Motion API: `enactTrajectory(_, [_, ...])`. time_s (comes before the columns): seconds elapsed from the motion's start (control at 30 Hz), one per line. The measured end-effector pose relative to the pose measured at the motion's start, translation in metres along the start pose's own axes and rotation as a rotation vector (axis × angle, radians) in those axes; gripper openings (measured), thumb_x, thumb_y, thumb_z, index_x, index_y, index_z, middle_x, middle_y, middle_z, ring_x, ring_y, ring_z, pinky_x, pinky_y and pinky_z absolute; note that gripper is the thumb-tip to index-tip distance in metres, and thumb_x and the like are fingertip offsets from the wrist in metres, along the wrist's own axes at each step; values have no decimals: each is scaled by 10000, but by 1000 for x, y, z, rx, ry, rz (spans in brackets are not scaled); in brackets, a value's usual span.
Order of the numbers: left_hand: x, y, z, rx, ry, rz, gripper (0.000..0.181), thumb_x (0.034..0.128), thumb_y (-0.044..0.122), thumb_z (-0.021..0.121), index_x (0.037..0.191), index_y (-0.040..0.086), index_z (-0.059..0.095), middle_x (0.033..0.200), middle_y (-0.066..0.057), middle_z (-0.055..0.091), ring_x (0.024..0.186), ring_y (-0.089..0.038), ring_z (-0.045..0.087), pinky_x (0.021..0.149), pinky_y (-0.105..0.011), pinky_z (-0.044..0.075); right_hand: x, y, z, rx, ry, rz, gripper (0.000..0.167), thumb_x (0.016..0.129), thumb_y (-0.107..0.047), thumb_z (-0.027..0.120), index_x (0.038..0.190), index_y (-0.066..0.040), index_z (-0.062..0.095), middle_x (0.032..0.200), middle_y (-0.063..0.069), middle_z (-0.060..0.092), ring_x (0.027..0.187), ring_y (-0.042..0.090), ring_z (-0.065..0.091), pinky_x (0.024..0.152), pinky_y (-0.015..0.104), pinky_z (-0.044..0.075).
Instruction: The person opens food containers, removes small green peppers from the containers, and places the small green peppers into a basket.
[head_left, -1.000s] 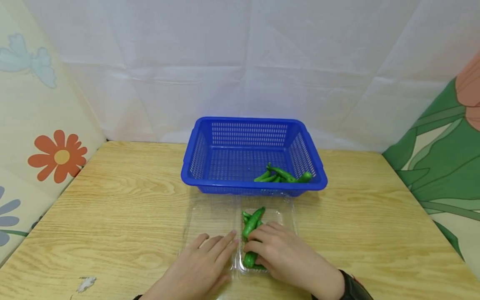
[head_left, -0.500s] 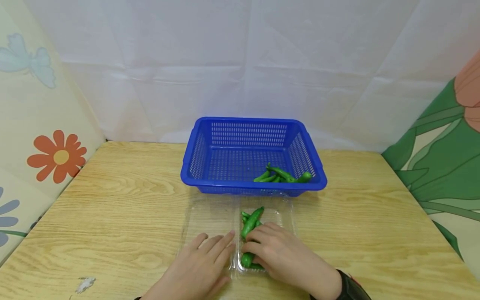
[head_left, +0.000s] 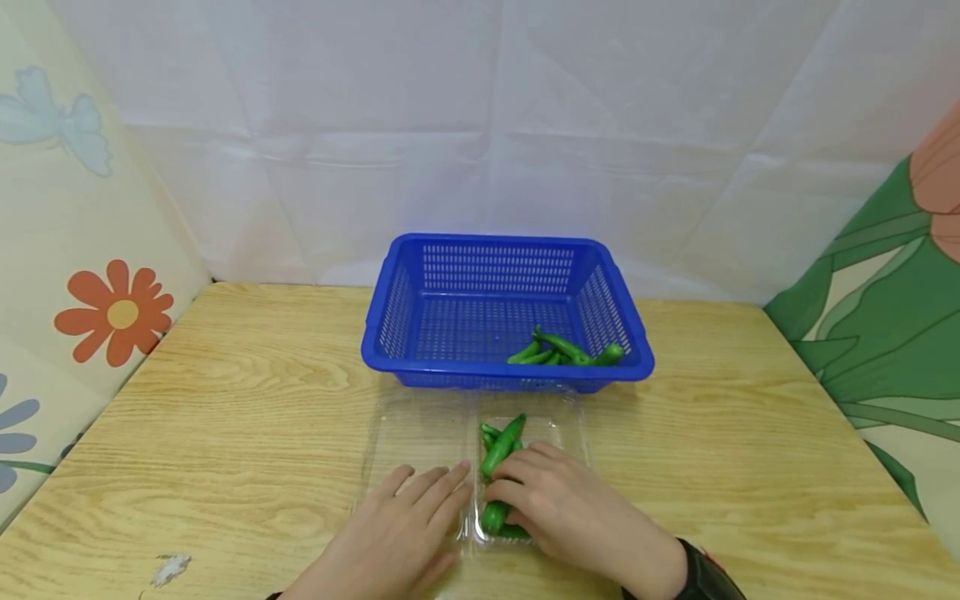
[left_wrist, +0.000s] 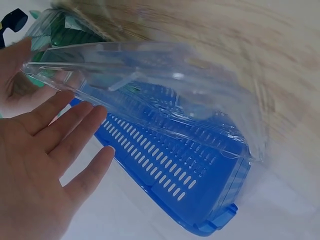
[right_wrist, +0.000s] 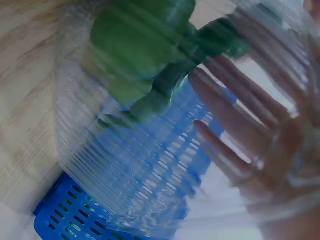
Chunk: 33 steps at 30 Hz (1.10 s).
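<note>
A hinged clear plastic box lies spread on the table, its lid half to the left. Several green peppers rest in the right half. My right hand reaches into that half with bent fingers and holds a green pepper near the front; the thumb is mostly hidden. In the right wrist view its fingers show through clear plastic beside the peppers. My left hand rests on the lid half, fingers extended. The left wrist view shows the lid just past those fingertips.
Directly behind the plastic box stands a blue slotted basket. More green peppers lie in its front right corner. A white sheet hangs at the back, with patterned cloths on both sides. The wooden table has a worn patch at front left.
The plastic box, the peppers in it and my right hand have shifted very slightly to the left. My left hand stays almost still on the lid half.
</note>
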<state>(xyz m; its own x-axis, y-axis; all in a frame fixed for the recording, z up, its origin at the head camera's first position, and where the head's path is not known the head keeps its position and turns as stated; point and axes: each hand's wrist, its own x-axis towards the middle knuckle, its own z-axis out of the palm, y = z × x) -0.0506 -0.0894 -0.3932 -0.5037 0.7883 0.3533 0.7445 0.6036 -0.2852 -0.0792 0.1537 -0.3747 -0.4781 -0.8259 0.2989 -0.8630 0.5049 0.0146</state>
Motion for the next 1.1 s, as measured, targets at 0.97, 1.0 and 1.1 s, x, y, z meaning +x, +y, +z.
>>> enactTrajectory(0.97, [-1, 0, 2, -14, 38, 5, 615, 833, 486, 650, 1301, 89, 618, 1346, -42, 606, 1145, -171, 592, 889, -393, 483, -3, 6, -21, 100, 252, -26, 249, 933, -253, 663, 1157, -143, 656, 1076, -54, 672, 1025, 149, 632, 896, 461, 517])
enactTrajectory(1.0, [-1, 0, 2, -15, 39, 6, 614, 833, 487, 649, 1300, 89, 619, 1345, -43, 606, 1145, -172, 592, 889, -392, 482, -3, 6, -21, 106, 270, -33, 238, 958, -263, 635, 1163, -144, 656, 1082, -52, 673, 1027, 149, 633, 888, 471, 520])
enactTrajectory(1.1, [0, -1, 2, -12, 40, 9, 606, 839, 489, 644, 1295, 90, 621, 1345, -45, 607, 1142, -175, 594, 889, -390, 480, -2, 5, -23, 119, 312, -50, 249, 1011, -295, 551, 1178, -145, 657, 1114, -43, 674, 1048, 150, 634, 876, 485, 522])
